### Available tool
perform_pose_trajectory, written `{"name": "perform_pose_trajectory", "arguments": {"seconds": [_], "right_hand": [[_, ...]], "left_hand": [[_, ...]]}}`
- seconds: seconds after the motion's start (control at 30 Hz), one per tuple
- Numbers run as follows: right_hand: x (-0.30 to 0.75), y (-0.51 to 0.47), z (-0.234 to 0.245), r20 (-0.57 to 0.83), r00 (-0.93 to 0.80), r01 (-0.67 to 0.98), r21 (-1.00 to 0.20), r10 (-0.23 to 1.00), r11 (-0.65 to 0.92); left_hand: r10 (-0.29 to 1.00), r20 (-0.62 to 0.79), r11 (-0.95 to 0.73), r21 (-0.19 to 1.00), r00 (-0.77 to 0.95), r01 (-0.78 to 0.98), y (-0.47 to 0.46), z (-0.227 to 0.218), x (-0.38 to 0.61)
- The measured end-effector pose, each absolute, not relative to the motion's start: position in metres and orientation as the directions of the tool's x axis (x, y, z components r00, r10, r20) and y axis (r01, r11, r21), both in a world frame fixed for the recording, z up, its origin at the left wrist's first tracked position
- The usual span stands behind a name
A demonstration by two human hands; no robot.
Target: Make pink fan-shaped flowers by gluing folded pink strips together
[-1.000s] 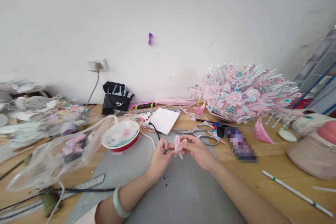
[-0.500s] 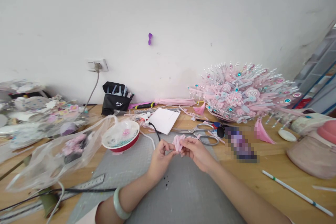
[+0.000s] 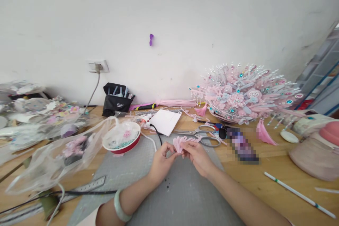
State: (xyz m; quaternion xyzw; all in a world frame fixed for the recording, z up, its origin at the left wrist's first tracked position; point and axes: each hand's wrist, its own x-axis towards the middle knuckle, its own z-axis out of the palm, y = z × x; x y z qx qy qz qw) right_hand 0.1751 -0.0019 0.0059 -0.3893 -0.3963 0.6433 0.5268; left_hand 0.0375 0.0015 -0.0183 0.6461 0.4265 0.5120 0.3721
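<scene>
A small pink piece of looped, fuzzy strips, like a petal cluster, is pinched between my two hands above the grey cutting mat. My left hand grips its lower left side with thumb and forefinger. Fingers of my right hand are closed on its right side, and some pink loops show above and behind them. Just beyond my hands lie the scissors. To the left of them stands a red-rimmed white bowl holding small turquoise beads and a clear bag.
A large pink beaded headdress stands at the back right, with a blurred phone before it. A black tool pouch, white card and plastic bag lie leftward. A white stick lies at the right.
The pink piece has turned between my fingers, and its loops now fan out to the right behind my right hand. My right hand has shifted slightly; the left stays nearly in place.
</scene>
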Motion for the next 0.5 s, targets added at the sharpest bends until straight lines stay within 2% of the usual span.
{"name": "perform_pose_trajectory", "arguments": {"seconds": [0.2,0.5], "right_hand": [[0.177,-0.002,0.003,-0.087,-0.113,-0.224,-0.968,0.99,-0.11],[0.174,-0.004,0.004,-0.063,-0.109,-0.172,-0.982,0.992,-0.082]], "left_hand": [[0.918,0.364,-0.394,0.884,0.159,0.251,-0.001,-0.009,0.038],[0.917,0.379,-0.398,0.875,0.123,0.276,-0.001,-0.007,0.038]]}}
